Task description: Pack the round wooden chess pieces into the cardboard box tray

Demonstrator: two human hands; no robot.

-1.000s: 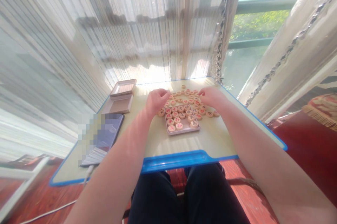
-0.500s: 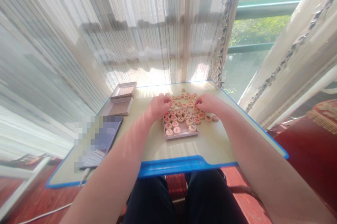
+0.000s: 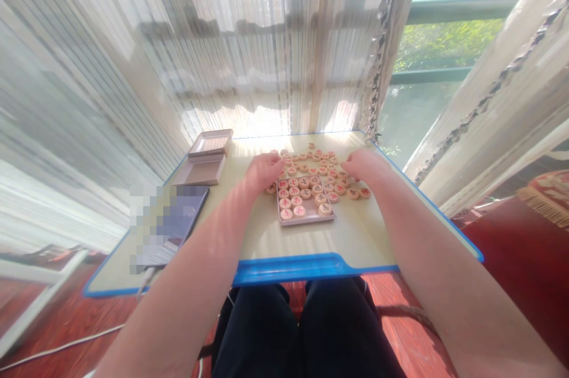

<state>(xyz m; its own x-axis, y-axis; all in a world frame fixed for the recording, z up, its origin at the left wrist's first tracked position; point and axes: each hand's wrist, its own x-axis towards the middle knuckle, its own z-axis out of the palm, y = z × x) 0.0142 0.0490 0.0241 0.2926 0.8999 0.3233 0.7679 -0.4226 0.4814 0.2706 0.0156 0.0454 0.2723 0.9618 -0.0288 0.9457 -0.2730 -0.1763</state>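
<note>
Round wooden xiangqi pieces (image 3: 313, 170) with red and dark characters lie scattered over the tabletop. In the middle, a shallow open box (image 3: 306, 222) holds several pieces in rows, with a gap in its front part. My left hand (image 3: 265, 169) is at the box's far left corner, its bent fingers among the loose pieces; whatever they hold is hidden. Right of the box, my right hand (image 3: 362, 166) hovers low over loose pieces with its fingers curled down. Its fingertips are close to a piece, and I cannot see whether they grip one.
The pale table (image 3: 284, 244) has a blue edge with a moulded blue tray (image 3: 291, 270) in front. An open two-part box (image 3: 202, 169) stands at the back left, near a dark tablet-like device (image 3: 191, 221) with a white cable. Sheer curtains (image 3: 267, 58) hang behind the table.
My right hand has moved to the right, away from the box's far right corner. My left hand has shifted slightly left and away from me. The view has tilted a little.
</note>
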